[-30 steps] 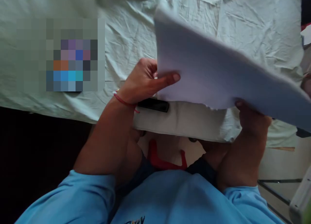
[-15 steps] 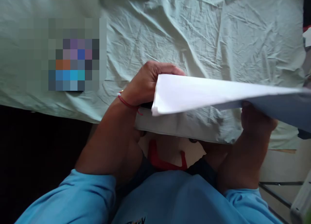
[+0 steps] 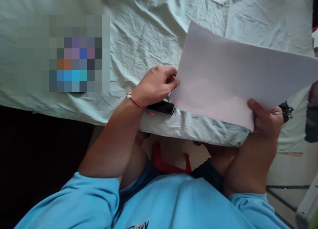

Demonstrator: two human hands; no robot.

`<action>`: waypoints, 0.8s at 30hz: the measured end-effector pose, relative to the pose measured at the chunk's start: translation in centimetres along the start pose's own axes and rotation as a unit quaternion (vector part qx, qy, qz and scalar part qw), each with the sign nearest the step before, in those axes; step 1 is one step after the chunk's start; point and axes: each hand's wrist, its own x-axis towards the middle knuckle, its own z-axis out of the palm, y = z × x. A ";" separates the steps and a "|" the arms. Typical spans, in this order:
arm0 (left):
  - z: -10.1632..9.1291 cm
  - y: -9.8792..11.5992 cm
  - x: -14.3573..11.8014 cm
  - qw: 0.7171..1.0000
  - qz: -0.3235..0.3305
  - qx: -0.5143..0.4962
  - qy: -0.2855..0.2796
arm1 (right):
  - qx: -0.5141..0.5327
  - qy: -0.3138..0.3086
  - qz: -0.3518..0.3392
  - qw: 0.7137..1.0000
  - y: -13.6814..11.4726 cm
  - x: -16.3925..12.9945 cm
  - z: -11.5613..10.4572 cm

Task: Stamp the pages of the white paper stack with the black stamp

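A blank white sheet of paper, perhaps several together, is spread out face up over the cloth. My right hand grips its near right edge, thumb on top and fingers hidden underneath. At the paper's left edge, my left hand is closed, its thumb and fingertips pinching the border. A black phone-like object lies under my left wrist, partly covered by it.
A pale green wrinkled cloth covers the table. To the left, a colourful item is blurred by pixelation. Dark metallic bits show beyond my right hand. A red object is below, between my knees.
The paper has gone from folded and tilted to opened flat, its far edge now farther from me. My left hand has shifted slightly right along its edge, uncovering the black object.
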 end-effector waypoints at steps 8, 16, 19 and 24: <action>0.4 -1.3 0.0 0.992 -0.005 0.124 -0.015 | -0.046 -0.025 0.066 0.996 -0.7 -0.2 -0.1; 1.2 -2.1 -0.5 0.990 -0.007 0.140 0.030 | -0.091 -0.058 0.091 0.990 -1.0 -0.3 -0.7; 1.4 -2.1 -0.7 0.988 -0.011 0.150 0.043 | -0.088 -0.065 0.087 0.990 -1.3 -0.6 -0.2; 1.4 0.8 -0.9 0.964 -0.090 0.251 0.010 | -0.077 -0.072 0.095 0.990 -1.4 -0.8 0.3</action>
